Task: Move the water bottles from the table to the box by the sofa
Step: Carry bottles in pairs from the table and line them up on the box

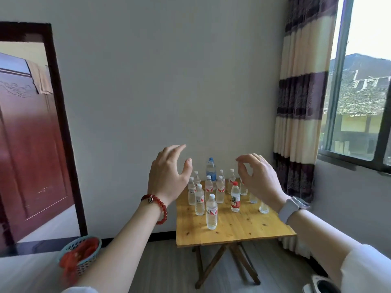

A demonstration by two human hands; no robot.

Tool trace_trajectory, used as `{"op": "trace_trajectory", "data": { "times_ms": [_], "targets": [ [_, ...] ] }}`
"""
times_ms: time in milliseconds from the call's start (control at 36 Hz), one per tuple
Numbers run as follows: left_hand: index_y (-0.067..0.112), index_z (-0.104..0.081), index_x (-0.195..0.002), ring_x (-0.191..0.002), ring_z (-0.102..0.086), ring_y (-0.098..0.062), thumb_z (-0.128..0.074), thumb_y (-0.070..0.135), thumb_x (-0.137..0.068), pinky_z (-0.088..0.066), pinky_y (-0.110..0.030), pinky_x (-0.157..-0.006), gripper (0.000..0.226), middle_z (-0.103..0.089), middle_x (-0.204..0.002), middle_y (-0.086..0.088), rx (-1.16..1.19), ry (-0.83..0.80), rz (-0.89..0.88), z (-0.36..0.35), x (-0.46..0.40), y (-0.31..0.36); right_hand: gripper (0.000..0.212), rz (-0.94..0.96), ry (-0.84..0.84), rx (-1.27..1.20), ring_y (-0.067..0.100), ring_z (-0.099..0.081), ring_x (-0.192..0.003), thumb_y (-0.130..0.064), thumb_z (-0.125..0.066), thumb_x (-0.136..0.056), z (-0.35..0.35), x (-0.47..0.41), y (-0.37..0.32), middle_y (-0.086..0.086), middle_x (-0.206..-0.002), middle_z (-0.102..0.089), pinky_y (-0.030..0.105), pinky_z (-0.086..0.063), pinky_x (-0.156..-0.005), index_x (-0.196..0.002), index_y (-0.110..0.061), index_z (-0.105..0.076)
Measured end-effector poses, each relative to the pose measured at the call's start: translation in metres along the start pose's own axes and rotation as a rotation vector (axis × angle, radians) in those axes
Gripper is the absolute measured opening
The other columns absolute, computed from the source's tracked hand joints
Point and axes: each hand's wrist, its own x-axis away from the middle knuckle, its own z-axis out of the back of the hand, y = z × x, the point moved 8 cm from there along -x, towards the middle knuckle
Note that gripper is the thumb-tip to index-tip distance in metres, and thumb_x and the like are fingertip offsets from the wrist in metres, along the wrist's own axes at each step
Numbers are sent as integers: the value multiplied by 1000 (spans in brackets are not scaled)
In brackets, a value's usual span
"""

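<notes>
Several clear water bottles stand on a small wooden folding table [243, 231] against the far wall. Nearest is a white-capped bottle [211, 212]; a red-capped bottle [235, 197] stands to its right and a taller blue-capped bottle [211, 170] at the back. My left hand [167, 176], with a red bead bracelet, is raised in front of the table's left side, fingers spread, holding nothing. My right hand [258, 178], with a grey watch, is raised over the right side, fingers curled apart, empty, hiding some bottles. Box and sofa are out of view.
A blue plastic basket [81, 253] with red contents stands on the floor at lower left. A dark red door [31, 157] is open on the left. A striped curtain [300, 106] and a window [364, 92] fill the right. A white object [319, 285] lies at lower right.
</notes>
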Motion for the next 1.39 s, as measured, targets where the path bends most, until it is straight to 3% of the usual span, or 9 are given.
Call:
{"op": "trace_trajectory", "data": {
  "times_ms": [167,278,611,722,833,972,1056,1139,1389],
  "targets": [
    [15,-57,-116,-111,-53,-15,-46,33,-87,-37,-21,-89,37,-60,-117,-2,99,-104,153,-77,-7,-105,17,-154,-105,-145,18,-61,-83,-12,-53,-88,-106,-13,58,2,-93,-68,27,-47,-75,-100,-13,-65],
    [13,-61,-110,-102,-57,-16,-54,18,-88,-39,-21,-84,23,-64,-109,-3,161,-155,271,-143,-5,-174,19,-293,-200,-192,18,-63,-87,-10,-52,-87,-182,-8,109,-2,-91,-66,30,-51,-79,-102,-14,-63],
    [16,-60,-108,-94,-58,-12,-53,19,-89,-46,-25,-81,20,-63,-104,0,216,-416,563,-353,37,-311,23,-633,-398,-196,22,-59,-98,-14,-52,-88,-366,11,269,6,-99,-63,35,-48,-88,-110,-9,-59],
    [16,-56,-111,-98,-56,-14,-52,20,-89,-47,-30,-86,23,-61,-110,-3,250,-450,646,-421,41,-353,39,-664,-446,-199,22,-50,-113,-23,-56,-88,-429,6,316,10,-119,-56,25,-37,-93,-122,-7,-50],
    [14,-52,-117,-99,-52,-13,-50,18,-90,-41,-26,-81,26,-55,-117,-4,264,-463,738,-484,35,-388,64,-737,-481,-253,21,-33,-130,-35,-62,-84,-486,3,355,8,-137,-39,26,-25,-105,-136,-10,-33],
    [13,-48,-121,-102,-52,-15,-50,18,-90,-39,-25,-79,31,-52,-122,-6,256,-493,802,-545,21,-421,79,-804,-549,-324,17,-22,-135,-39,-65,-80,-543,-8,388,4,-145,-27,24,-18,-106,-142,-16,-23],
    [15,-46,-124,-105,-50,-15,-51,20,-90,-41,-26,-82,34,-50,-126,-5,242,-516,811,-571,12,-436,67,-838,-576,-354,14,-33,-127,-41,-65,-80,-567,-13,401,0,-136,-37,25,-28,-102,-136,-20,-34],
    [17,-42,-127,-111,-47,-14,-53,23,-89,-42,-27,-86,40,-45,-131,-4,247,-531,815,-595,-2,-452,37,-858,-551,-374,19,-53,-107,-32,-65,-82,-579,-20,410,1,-113,-55,28,-42,-89,-113,-17,-53],
    [22,-27,-137,-132,-29,-17,-67,37,-77,-29,-33,-104,73,-31,-144,-1,350,-591,862,-673,-31,-494,19,-976,-472,-398,16,-62,-95,-31,-62,-82,-592,-23,430,0,-100,-67,37,-52,-84,-100,-28,-55]
  ]
}}
